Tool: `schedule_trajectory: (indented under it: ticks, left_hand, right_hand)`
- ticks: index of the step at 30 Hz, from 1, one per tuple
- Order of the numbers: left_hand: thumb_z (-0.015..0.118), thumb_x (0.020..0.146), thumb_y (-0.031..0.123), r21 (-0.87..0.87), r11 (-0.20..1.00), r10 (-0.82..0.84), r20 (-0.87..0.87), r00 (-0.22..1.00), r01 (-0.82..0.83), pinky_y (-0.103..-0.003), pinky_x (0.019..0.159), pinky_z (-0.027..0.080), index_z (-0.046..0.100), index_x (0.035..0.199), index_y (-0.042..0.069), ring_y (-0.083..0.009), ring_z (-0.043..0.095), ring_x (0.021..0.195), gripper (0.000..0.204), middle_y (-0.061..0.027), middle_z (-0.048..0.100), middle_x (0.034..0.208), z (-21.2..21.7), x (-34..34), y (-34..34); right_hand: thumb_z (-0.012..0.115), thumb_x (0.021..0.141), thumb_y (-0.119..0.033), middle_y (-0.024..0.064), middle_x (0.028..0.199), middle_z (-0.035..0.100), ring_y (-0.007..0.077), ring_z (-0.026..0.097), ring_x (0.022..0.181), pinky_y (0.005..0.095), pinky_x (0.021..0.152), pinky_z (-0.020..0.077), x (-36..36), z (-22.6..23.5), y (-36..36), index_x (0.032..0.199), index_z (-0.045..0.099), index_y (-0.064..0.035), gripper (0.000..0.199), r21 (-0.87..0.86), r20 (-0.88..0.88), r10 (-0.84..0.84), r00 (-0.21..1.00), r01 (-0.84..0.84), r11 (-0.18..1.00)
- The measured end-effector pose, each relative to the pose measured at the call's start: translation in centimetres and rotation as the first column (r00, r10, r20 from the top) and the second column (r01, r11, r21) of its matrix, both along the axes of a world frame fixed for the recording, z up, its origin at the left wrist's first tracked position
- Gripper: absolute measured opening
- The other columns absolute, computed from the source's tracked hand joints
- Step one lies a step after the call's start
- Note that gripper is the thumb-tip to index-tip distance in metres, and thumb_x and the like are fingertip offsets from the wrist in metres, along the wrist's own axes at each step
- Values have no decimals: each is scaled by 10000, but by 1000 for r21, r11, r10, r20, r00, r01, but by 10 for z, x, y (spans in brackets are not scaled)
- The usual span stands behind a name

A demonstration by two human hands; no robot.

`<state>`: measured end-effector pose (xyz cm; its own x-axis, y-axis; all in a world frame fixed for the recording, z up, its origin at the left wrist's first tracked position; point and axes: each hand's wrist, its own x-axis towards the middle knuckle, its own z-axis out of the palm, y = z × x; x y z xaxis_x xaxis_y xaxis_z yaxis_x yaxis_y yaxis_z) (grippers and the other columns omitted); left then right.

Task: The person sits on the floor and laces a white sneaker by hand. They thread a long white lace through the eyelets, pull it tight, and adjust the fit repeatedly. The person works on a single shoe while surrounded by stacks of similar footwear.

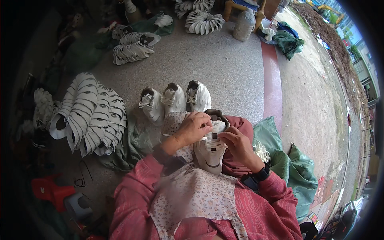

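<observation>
A white sneaker (209, 159) rests on my lap, its toe toward me and its dark-lined opening away. A white shoelace (216, 146) crosses its lower eyelets, while the upper tongue shows bare of lace. My left hand (195, 129) is closed at the left eyelet edge, thumb and fingers pinched against the sneaker. On the opposite edge, my right hand (239, 147) pinches what looks like the lace; its end is too small to make out. Beyond my knees stand three laced white sneakers (174, 98) in a row.
Stacked white shoe uppers (86, 116) fill the left floor, with more bundles (204, 22) farther off. Green sacking (298, 164) and a bunch of white laces (261, 152) lie at my right. A red plastic stool (50, 191) is lower left; a large plastic bottle (244, 25) stands far back.
</observation>
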<state>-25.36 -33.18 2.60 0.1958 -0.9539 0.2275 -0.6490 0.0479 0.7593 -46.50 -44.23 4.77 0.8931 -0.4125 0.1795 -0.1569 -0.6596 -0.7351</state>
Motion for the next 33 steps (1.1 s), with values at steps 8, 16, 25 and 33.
schedule_trajectory:
  ticks: [8,16,25,33]
  left_hand:
    - [664,960,262,395,869,49,-667,744,297,-243,799,442,675,983,66,-69,544,883,198,41,600,927,5,22,-21]
    - [639,981,253,317,870,-23,-740,672,378,-235,794,438,650,1012,80,-55,535,872,176,56,609,909,11,23,-21]
    - [644,981,268,354,868,11,-715,699,348,-241,821,447,665,1010,81,-63,555,888,190,49,632,934,2,22,-26]
    - [655,977,281,255,894,17,-840,543,367,-228,856,432,672,1008,87,-48,553,916,197,53,635,949,4,24,-20]
  right_hand:
    - [631,910,-72,90,934,632,318,670,807,393,680,534,12,-8,-10,1025,626,-69,115,-103,-57,121,991,-126,987]
    - [627,908,-85,86,891,691,293,703,796,387,664,544,14,2,-17,986,644,-73,81,48,-89,147,985,-143,989]
    - [659,893,-111,104,972,648,304,669,842,391,732,529,10,10,-22,993,664,-63,111,-104,-94,0,996,-10,995]
    - [652,873,-128,98,946,571,306,614,914,414,778,487,18,16,-12,922,646,-83,66,-314,-193,89,977,-147,938]
